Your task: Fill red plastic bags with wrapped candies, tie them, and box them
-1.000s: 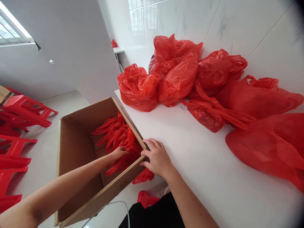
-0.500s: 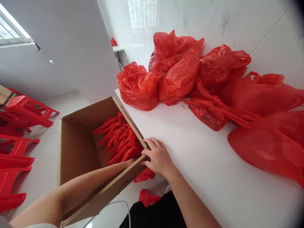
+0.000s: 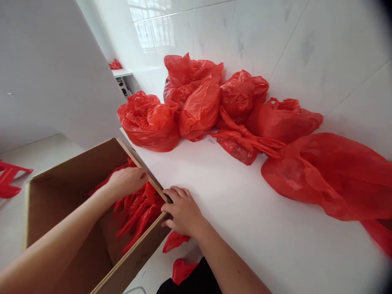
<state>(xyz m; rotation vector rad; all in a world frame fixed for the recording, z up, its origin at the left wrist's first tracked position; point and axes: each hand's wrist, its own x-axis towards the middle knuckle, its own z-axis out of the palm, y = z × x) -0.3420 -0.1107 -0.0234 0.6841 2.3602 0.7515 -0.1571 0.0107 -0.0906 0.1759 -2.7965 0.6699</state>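
A large cardboard box [image 3: 147,259] stands open beside the white table [image 3: 220,228], with a bunch of red plastic bags [image 3: 136,216] inside it. My left hand [image 3: 128,181] is over those bags, near the box's table-side wall; its fingers are curled, and what they hold, if anything, is hidden. At the near corner of the box, my right hand [image 3: 182,210] grips the rim, fingers over the edge beside the tabletop.
Several filled red bags [image 3: 200,108] line the table along the tiled wall [image 3: 275,45]. A red stool [image 3: 9,177] is on the floor at far left. Another red object [image 3: 182,269] lies below the box corner. A grey panel [image 3: 55,69] rises behind the box.
My left hand has risen from deep in the box and moved toward its far table-side part. My right hand still holds the corner. The view has shifted right.
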